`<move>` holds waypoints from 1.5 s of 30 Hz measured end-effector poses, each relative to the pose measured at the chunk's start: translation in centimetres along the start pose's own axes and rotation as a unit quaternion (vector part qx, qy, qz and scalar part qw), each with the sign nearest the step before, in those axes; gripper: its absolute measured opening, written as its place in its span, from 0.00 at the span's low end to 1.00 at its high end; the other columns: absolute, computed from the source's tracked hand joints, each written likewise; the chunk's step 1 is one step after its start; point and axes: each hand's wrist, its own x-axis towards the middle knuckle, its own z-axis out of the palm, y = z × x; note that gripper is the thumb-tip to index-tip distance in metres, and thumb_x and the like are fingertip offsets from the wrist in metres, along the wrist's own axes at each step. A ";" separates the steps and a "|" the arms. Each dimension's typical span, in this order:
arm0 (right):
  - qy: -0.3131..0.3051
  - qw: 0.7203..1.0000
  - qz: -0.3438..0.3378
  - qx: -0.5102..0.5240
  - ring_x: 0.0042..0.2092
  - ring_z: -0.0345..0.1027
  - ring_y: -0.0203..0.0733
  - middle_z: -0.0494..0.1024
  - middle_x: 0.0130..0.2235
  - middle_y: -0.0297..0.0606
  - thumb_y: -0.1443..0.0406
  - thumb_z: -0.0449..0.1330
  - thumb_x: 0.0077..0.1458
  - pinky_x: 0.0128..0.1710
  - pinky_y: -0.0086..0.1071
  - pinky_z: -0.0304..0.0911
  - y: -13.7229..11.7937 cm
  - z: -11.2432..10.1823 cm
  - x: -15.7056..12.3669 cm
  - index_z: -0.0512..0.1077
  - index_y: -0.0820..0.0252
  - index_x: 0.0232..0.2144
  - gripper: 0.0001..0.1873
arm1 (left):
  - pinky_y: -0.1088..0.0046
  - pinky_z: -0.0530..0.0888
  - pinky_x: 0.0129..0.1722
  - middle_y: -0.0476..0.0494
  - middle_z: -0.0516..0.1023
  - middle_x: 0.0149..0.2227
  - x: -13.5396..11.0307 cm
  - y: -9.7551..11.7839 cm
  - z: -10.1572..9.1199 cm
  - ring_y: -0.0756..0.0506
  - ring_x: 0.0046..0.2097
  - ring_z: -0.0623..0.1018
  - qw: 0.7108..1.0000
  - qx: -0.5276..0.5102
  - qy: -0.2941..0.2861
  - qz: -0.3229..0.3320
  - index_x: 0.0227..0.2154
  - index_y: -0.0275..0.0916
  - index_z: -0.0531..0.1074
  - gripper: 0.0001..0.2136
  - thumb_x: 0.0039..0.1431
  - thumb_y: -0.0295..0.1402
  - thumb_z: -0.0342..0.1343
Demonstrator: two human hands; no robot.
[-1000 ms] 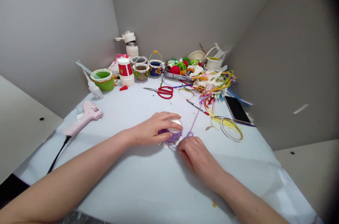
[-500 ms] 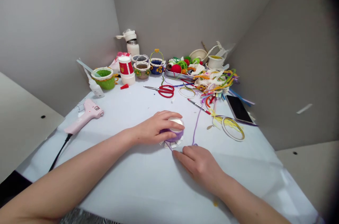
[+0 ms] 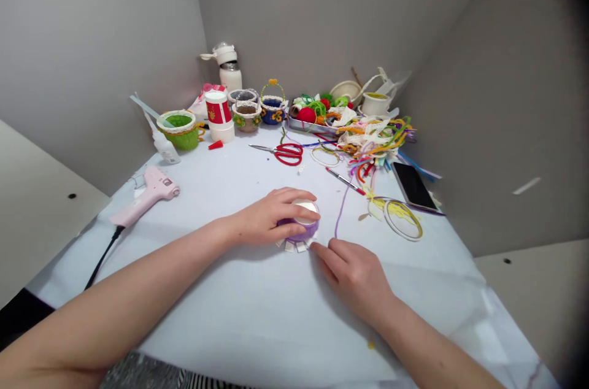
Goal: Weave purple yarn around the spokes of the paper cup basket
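A small paper cup (image 3: 305,223) stands upside down in the middle of the white table (image 3: 239,309), its side wound with purple yarn and white paper tabs splayed at its base. My left hand (image 3: 271,217) lies curled over the cup and holds it down. My right hand (image 3: 354,272) rests just to the right of the cup's base, fingers pinched on the purple yarn strand (image 3: 340,208), which runs away toward the back of the table.
A pink glue gun (image 3: 145,196) with a black cord lies at the left. Red scissors (image 3: 283,153), a pen (image 3: 345,180), a black phone (image 3: 411,186) and tape rings (image 3: 398,217) lie beyond. Decorated cups (image 3: 246,116), a green pot (image 3: 179,128), a flask (image 3: 227,70) and a yarn pile (image 3: 368,134) crowd the back.
My right hand slid along the cup's front base, out to the right and back in close. The yarn strand straightened. My left hand stayed on the cup.
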 end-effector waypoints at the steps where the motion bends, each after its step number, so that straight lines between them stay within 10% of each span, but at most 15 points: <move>1: -0.003 1.000 0.015 0.021 0.25 0.57 0.35 0.66 0.23 0.32 0.68 0.54 0.61 0.27 0.31 0.48 0.0 0.0 0.1 0.75 0.58 0.39 0.10 | 0.60 0.60 0.60 0.38 0.66 0.58 0.0 0.0 0.0 0.43 0.59 0.64 1.000 0.000 -0.002 -0.001 0.51 0.42 0.69 0.15 0.63 0.36 0.48; 13: -0.042 0.976 0.178 0.115 0.29 0.64 0.37 0.70 0.27 0.33 0.65 0.57 0.59 0.32 0.31 0.54 0.7 0.6 2.7 0.73 0.58 0.29 0.08 | 0.60 0.60 0.60 0.38 0.64 0.59 -0.1 0.3 -0.1 0.42 0.60 0.63 1.000 -0.003 -0.008 -0.011 0.52 0.42 0.69 0.16 0.63 0.36 0.48; 22: 0.010 0.982 0.119 0.145 0.42 0.65 0.41 0.72 0.39 0.40 0.66 0.56 0.60 0.45 0.39 0.53 1.1 -0.2 2.2 0.73 0.59 0.35 0.06 | 0.61 0.63 0.57 0.38 0.64 0.52 0.4 2.0 1.8 0.41 0.56 0.65 0.991 0.008 0.090 -0.098 0.45 0.42 0.73 0.14 0.58 0.41 0.55; 34: -0.003 0.991 0.015 0.135 0.36 0.62 0.40 0.71 0.34 0.39 0.74 0.52 0.60 0.36 0.33 0.60 0.1 -0.7 0.7 0.72 0.58 0.44 0.14 | 0.54 0.57 0.58 0.44 0.61 0.62 0.3 0.7 -0.4 0.40 0.61 0.60 0.997 0.048 -0.043 -0.043 0.54 0.48 0.66 0.18 0.63 0.32 0.46; 45: -0.026 0.997 -0.027 0.063 0.33 0.58 0.39 0.70 0.30 0.39 0.71 0.52 0.61 0.35 0.35 0.56 -0.9 -0.5 -0.1 0.72 0.63 0.43 0.11 | 0.55 0.57 0.59 0.43 0.60 0.63 0.1 0.5 -0.2 0.41 0.61 0.59 0.997 0.056 -0.049 -0.032 0.55 0.47 0.66 0.17 0.64 0.34 0.45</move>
